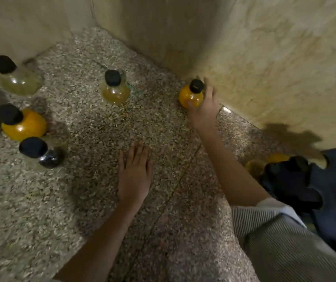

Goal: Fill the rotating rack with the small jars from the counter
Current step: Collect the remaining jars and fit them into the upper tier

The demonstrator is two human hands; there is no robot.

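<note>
Setting: speckled stone counter [93, 123] set into a corner of beige, marble-patterned walls [264, 47]. The view is somewhat blurred towards the edges.

Item 1: small orange jar [190, 96], black lid, upright on the counter close to the right-hand wall. The right hand [205, 106] grips it, fingers curled round the far side and thumb across the lower front.

Item 2: amber jar [114, 88], black lid, upright, mid-counter, well apart from item 1.

Item 3: pale yellowish jar [16, 76], black lid, far left near the wall.

Item 4: deep orange jar [23, 123], black lid, left side.

Item 5: dark-filled jar [45, 154], black lid, just in front of item 4.

Item 6: rotating rack [305, 180], dark, at the right edge of the counter. An orange shape [278, 157] and a brownish one [254, 166] show at its near side; detail is unclear.

Left hand [135, 174]: lies flat on bare counter, fingers straight and close together, holding nothing.

Striped sleeve [275, 231]: on the right arm, lower right.
</note>
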